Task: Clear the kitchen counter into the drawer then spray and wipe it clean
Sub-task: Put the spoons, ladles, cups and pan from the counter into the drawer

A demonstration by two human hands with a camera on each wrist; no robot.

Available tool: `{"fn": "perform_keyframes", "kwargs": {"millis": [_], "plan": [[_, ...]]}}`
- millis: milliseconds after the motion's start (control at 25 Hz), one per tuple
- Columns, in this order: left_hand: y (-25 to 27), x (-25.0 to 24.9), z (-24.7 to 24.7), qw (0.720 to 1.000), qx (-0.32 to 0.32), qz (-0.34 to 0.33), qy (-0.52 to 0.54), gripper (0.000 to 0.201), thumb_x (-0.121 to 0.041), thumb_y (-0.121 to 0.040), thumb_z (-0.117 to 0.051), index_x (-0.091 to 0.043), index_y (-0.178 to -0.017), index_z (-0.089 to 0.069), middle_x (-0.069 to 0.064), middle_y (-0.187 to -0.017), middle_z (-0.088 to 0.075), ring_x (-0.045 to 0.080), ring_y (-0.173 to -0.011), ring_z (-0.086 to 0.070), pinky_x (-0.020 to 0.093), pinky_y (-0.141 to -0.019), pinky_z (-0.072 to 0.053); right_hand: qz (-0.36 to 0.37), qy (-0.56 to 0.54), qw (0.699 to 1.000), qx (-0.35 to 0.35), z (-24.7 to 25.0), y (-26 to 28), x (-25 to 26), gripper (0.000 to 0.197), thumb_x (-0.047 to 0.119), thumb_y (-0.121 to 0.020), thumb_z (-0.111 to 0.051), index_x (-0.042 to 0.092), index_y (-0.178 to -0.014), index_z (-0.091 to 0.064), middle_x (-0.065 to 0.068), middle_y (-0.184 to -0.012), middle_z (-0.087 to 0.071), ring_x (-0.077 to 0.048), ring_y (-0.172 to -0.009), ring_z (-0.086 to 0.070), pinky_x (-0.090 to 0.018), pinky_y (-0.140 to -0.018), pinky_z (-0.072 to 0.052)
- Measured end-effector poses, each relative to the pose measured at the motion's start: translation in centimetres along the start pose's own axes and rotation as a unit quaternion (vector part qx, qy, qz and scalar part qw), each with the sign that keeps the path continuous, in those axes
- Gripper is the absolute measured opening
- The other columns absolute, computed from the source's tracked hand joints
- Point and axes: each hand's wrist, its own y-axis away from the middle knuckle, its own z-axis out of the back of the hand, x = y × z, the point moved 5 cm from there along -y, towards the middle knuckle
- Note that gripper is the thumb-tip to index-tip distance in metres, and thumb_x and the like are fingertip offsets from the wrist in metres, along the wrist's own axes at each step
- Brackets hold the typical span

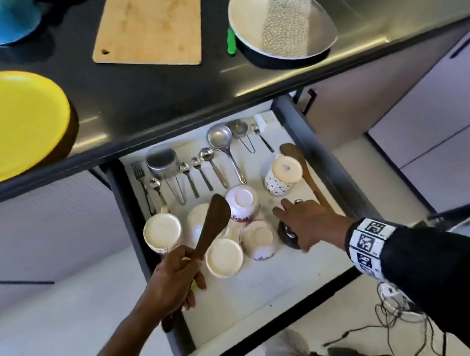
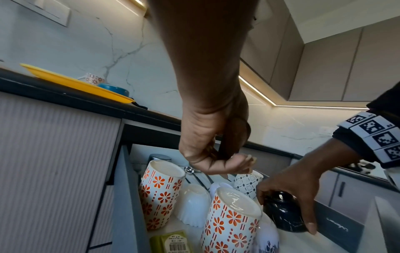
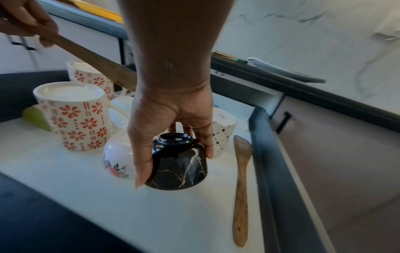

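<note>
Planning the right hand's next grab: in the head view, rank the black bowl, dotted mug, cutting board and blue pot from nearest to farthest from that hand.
1. Black bowl: under the right hand, gripped, in the drawer.
2. Dotted mug: just beyond the hand, upside down in the drawer.
3. Cutting board: on the counter, middle.
4. Blue pot: counter's far left corner.

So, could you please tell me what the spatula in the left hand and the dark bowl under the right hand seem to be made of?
The spatula in the left hand looks like dark brown wood, matte, with faint grain. The dark bowl, upside down under the right hand, seems to be glazed ceramic: glossy navy-black with bright highlights and thin pale crack-like lines.
</note>
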Motion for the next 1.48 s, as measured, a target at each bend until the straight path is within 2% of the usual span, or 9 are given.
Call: {"fn": "perform_keyframes", "kwargs": {"millis": [280,520,720,800,920,1040,1160,1320,1480], "plan": [[-0.9,-1.9,-2.9,1.000,-0.020,0.018,0.013,0.014,-0.018,-0.099,-0.051,-0.008,-0.109,-0.056,0.015,-0.077,-0.072,0.024,-0.049,-0.056,0.030,-0.046,-0.048,0.100,0.033,0.994,-0.031,-0.4,-1.9,-1.2,0.086,0.023,-0.069,-0.081,0.011,-0.139,-0.031,-0.018,-0.143,-0.032,-0.040,-0.106,-0.058,-0.040,-0.081,-0.048],[-2.2,-3.8,-5.6,0.999,-0.012,0.021,0.030,0.030,-0.036,-0.096,-0.055,-0.009,-0.109,-0.050,0.015,-0.084,-0.074,0.045,-0.072,-0.067,0.048,-0.064,-0.055,0.156,0.071,0.984,-0.055,-1.6,-2.8,-2.8,0.097,0.017,-0.065,-0.086,0.010,-0.143,-0.028,-0.016,-0.143,-0.028,-0.035,-0.113,-0.055,-0.042,-0.086,-0.050],[-3.4,-7.8,-7.9,0.999,0.005,-0.019,0.045,0.057,-0.055,-0.084,-0.062,-0.007,-0.111,-0.048,0.017,-0.087,-0.074,0.041,-0.078,-0.070,0.049,-0.073,-0.058,0.156,-0.087,0.984,-0.020,1.0,-1.2,-5.4,0.075,0.035,-0.070,-0.082,0.019,-0.132,-0.044,-0.005,-0.127,-0.050,-0.027,-0.109,-0.057,-0.038,-0.082,-0.049],[-4.3,-9.4,-9.0,0.998,-0.001,-0.040,0.043,0.030,-0.032,-0.095,-0.056,-0.007,-0.110,-0.047,0.017,-0.086,-0.074,0.037,-0.076,-0.071,0.046,-0.074,-0.059,0.149,-0.362,0.920,-0.006,2.6,0.4,-7.1,0.053,0.028,-0.078,-0.078,0.020,-0.125,-0.054,-0.001,-0.117,-0.061,-0.020,-0.103,-0.061,-0.039,-0.087,-0.054],[-6.2,-12.4,-11.9,0.996,0.010,-0.083,0.036,0.017,-0.022,-0.100,-0.052,-0.010,-0.109,-0.047,0.016,-0.086,-0.074,0.035,-0.074,-0.071,0.045,-0.072,-0.059,0.167,-0.703,0.690,0.040,4.3,3.2,-9.0,0.036,0.009,-0.089,-0.069,0.009,-0.125,-0.060,-0.010,-0.115,-0.068,-0.020,-0.104,-0.067,-0.031,-0.084,-0.056],[-8.6,-15.0,-15.5,0.991,0.046,-0.125,-0.016,0.019,-0.023,-0.099,-0.053,-0.014,-0.115,-0.047,0.007,-0.089,-0.075,0.023,-0.079,-0.072,0.032,-0.070,-0.057,0.125,-0.778,0.614,-0.038,4.7,4.2,-10.7,0.020,0.014,-0.095,-0.063,0.003,-0.111,-0.064,-0.012,-0.101,-0.072,-0.025,-0.093,-0.071,-0.033,-0.080,-0.058],[-10.6,-15.7,-18.4,0.988,0.064,-0.110,-0.090,0.031,-0.029,-0.096,-0.059,-0.022,-0.124,-0.048,-0.003,-0.093,-0.074,0.015,-0.086,-0.069,0.030,-0.079,-0.053,0.071,-0.736,0.663,-0.120,3.8,3.1,-13.4,0.016,0.017,-0.096,-0.061,0.002,-0.101,-0.064,-0.011,-0.090,-0.072,-0.023,-0.081,-0.071,-0.033,-0.070,-0.059],[-11.8,-13.0,-19.4,0.962,0.087,-0.058,-0.252,0.051,-0.039,-0.093,-0.060,-0.026,-0.139,-0.043,-0.006,-0.128,-0.061,0.016,-0.115,-0.057,0.037,-0.103,-0.043,-0.017,-0.549,0.810,-0.207,2.1,0.4,-18.3,0.016,0.018,-0.096,-0.062,0.012,-0.082,-0.056,-0.008,-0.080,-0.067,-0.023,-0.070,-0.068,-0.038,-0.063,-0.057],[-11.7,-11.6,-18.4,0.948,0.054,-0.071,-0.304,0.057,-0.039,-0.093,-0.059,-0.024,-0.145,-0.038,-0.004,-0.144,-0.045,0.015,-0.131,-0.042,0.029,-0.109,-0.034,-0.094,-0.361,0.913,-0.166,-0.9,-2.4,-18.7,0.019,0.025,-0.096,-0.055,0.018,-0.079,-0.049,-0.004,-0.081,-0.061,-0.024,-0.077,-0.063,-0.037,-0.069,-0.053]]}}
